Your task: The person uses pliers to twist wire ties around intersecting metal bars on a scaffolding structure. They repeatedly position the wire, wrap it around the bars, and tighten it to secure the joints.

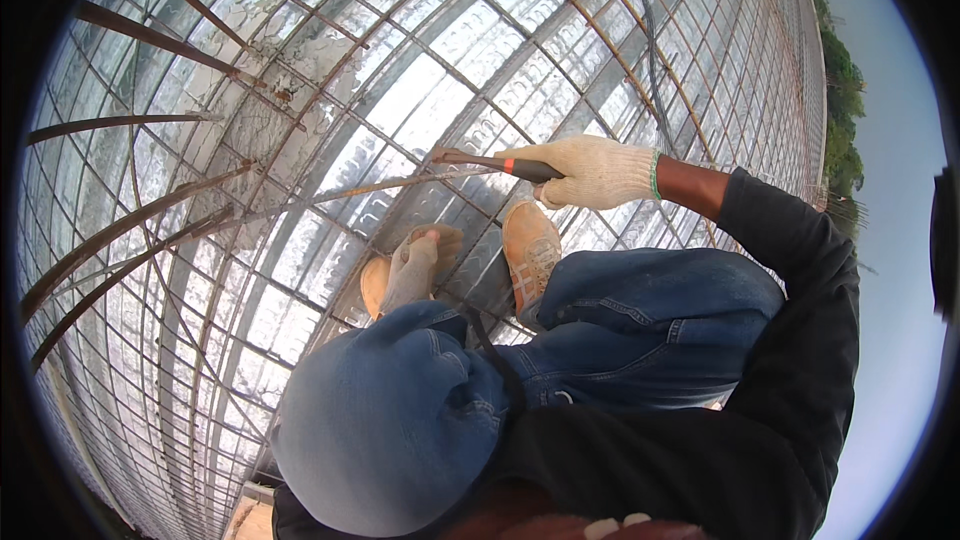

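Note:
My right hand (597, 172), in a cream knitted glove with a green cuff edge, is closed round the black and red grip of a slim hand tool (470, 159). Its rusty metal end points left, just above a long steel bar (380, 185) that crosses the mesh; its exact kind is unclear. Lower down, beside my left shoe (375, 285), my gloved left hand (418, 258) has its fingers curled and a bare thumb tip showing. Whatever may be in those fingers is too small to make out. My right shoe (531, 255) stands on the decking.
A grid of rusty reinforcing bars (480, 90) covers the shiny ribbed metal decking (420, 90). Thick bent bars (120, 218) stick up at the left, around a patch of rough concrete (245, 130). A dark cable (650, 35) runs over the mesh. Trees (842, 90) stand beyond the right edge.

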`<state>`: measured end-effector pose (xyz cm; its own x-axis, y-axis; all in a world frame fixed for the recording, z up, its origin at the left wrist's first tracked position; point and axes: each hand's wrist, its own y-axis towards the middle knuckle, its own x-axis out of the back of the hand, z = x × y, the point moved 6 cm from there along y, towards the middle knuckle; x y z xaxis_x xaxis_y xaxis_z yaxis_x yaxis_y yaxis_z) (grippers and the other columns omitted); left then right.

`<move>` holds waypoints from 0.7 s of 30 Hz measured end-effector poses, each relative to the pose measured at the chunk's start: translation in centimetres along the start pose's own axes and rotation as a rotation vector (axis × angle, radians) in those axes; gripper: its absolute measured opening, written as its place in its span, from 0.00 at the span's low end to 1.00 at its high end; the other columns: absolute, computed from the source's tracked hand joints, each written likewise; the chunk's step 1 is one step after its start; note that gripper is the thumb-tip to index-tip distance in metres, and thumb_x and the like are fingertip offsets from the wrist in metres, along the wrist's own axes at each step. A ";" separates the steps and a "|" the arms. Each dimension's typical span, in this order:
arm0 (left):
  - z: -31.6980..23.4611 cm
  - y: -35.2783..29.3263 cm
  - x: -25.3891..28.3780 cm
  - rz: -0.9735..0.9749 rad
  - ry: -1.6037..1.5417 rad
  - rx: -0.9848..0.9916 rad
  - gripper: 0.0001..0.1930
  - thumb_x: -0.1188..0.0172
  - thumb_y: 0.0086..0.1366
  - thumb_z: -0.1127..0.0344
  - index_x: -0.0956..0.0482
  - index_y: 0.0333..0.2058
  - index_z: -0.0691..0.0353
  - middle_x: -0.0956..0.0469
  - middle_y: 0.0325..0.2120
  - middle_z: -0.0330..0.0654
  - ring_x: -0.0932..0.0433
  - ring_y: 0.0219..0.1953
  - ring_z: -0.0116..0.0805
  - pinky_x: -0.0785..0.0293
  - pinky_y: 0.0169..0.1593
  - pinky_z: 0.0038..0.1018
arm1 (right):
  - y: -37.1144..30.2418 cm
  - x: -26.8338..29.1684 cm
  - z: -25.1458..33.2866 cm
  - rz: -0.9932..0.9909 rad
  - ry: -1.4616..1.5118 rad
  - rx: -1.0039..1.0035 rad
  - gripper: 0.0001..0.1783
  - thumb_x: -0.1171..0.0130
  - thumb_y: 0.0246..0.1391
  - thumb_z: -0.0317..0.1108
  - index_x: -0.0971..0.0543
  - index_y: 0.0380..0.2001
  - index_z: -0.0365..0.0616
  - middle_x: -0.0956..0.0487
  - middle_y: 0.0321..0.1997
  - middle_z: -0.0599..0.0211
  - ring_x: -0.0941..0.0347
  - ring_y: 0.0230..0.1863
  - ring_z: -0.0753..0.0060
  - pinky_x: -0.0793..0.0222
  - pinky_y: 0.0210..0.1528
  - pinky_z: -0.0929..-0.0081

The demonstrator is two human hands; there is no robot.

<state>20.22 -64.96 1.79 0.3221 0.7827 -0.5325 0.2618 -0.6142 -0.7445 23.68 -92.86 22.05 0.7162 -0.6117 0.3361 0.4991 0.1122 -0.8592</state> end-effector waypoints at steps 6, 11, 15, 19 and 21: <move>-1.8 -1.1 -2.2 0.057 0.159 0.127 0.20 0.43 0.82 0.56 0.17 0.61 0.64 0.14 0.56 0.45 0.18 0.60 0.38 0.23 0.65 0.40 | -4.8 -10.0 -4.4 -0.246 0.607 -0.319 0.37 0.41 0.71 0.41 0.30 0.80 0.44 0.12 0.51 0.50 0.15 0.53 0.55 0.23 0.59 0.58; -2.6 0.7 -1.1 0.175 0.288 0.222 0.19 0.42 0.82 0.55 0.16 0.60 0.62 0.14 0.55 0.44 0.17 0.56 0.37 0.21 0.64 0.40 | -11.3 -10.7 -2.5 -0.314 0.718 -0.296 0.33 0.41 0.72 0.37 0.28 0.78 0.43 0.16 0.45 0.59 0.21 0.45 0.65 0.24 0.54 0.60; -9.2 1.2 -3.1 0.441 0.504 -0.037 0.20 0.50 0.84 0.57 0.15 0.59 0.61 0.12 0.56 0.49 0.14 0.57 0.40 0.20 0.66 0.38 | -17.3 -12.3 -3.9 -0.436 0.877 -0.443 0.30 0.40 0.72 0.36 0.24 0.75 0.43 0.18 0.41 0.63 0.22 0.43 0.68 0.25 0.52 0.65; -22.1 -0.5 -7.8 0.516 0.427 -0.575 0.23 0.52 0.87 0.53 0.16 0.60 0.64 0.14 0.62 0.56 0.14 0.62 0.49 0.22 0.70 0.48 | -17.9 -15.6 -11.0 -0.238 0.639 -0.384 0.35 0.35 0.68 0.34 0.24 0.77 0.44 0.17 0.37 0.72 0.23 0.37 0.74 0.25 0.47 0.68; -29.0 -1.7 -10.0 0.617 0.439 -0.888 0.42 0.42 0.79 0.29 0.23 0.68 0.66 0.20 0.68 0.59 0.18 0.69 0.53 0.26 0.75 0.50 | -18.3 -15.9 -11.7 -0.171 0.518 -0.606 0.36 0.34 0.66 0.34 0.23 0.77 0.45 0.14 0.43 0.63 0.18 0.42 0.67 0.22 0.52 0.67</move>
<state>42.92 -74.64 20.02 0.8582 0.3318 -0.3916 0.4399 -0.8685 0.2282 -2.50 -94.33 27.91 0.2630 -0.8832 0.3883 0.1242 -0.3682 -0.9214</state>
